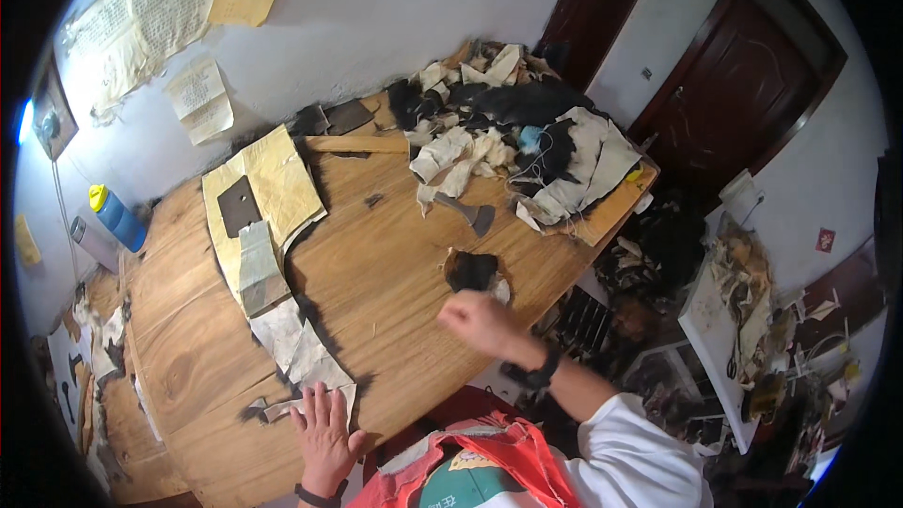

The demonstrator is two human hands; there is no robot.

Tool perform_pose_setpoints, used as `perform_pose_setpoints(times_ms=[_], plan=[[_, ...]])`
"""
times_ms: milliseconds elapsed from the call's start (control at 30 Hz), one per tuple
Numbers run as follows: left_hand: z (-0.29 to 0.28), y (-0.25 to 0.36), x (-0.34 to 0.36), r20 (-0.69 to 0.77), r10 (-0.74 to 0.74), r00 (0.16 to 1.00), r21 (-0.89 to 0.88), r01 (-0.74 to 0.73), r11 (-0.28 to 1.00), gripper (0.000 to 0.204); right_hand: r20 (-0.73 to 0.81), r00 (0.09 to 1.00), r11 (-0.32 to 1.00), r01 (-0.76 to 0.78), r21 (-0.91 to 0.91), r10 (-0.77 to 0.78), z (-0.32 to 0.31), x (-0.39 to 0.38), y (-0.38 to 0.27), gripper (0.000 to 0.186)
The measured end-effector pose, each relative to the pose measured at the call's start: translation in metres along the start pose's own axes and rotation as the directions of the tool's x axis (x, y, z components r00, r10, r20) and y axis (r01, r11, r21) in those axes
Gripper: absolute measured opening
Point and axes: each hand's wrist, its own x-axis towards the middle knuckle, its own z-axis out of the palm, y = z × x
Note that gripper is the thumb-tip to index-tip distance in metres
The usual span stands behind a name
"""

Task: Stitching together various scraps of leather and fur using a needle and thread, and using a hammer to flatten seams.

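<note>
My left hand (326, 437) lies flat with its fingers spread over the near end of a pale strip of hide (301, 348) with dark fur at its edges. Farther along, the strip meets a larger yellowish hide piece (282, 174). A dark brown rectangular plate (239, 205) and a grey-green flat piece (261, 268) lie on the hides. My right hand (484, 323) is closed, raised near a dark round fur scrap (473, 270); whatever its fingers may hold is hidden. A small scrap with fur (259, 409) lies left of my left fingers.
A heap of black and pale fur scraps (527, 99) covers the table's far right. A wooden strip (357, 145) lies along the back. Blue (119, 223) and grey (92, 243) bottles stand at left. Beyond the wooden table (404, 348), a white board (715, 357) stands amid clutter.
</note>
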Motion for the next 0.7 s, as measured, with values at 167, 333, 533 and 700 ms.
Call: perform_pose_setpoints(times_ms=[167, 333, 533, 700], plan=[[-0.002, 0.007, -0.005, -0.016, 0.002, 1.000, -0.020, -0.003, 1.000, 0.086, -0.198, 0.957, 0.921, -0.263, -0.288, 0.211, -0.125, 0.044, 0.101, 0.020], [0.023, 0.007, -0.012, -0.418, -0.059, 0.907, -0.068, 0.034, 0.997, 0.076, -0.318, 0.934, 0.843, -0.297, -0.448, 0.160, -0.218, 0.084, 0.207, 0.014], [0.051, 0.039, 0.007, -0.665, -0.445, 0.600, -0.354, 0.270, 0.895, 0.076, -0.216, 0.974, 0.810, -0.067, -0.583, -0.075, -0.242, 0.193, 0.258, 0.009], [0.067, 0.035, -0.018, -0.690, -0.519, 0.505, -0.367, 0.374, 0.852, 0.068, 0.141, 0.954, 0.566, 0.271, -0.778, -0.263, -0.191, 0.273, 0.288, 0.014]])
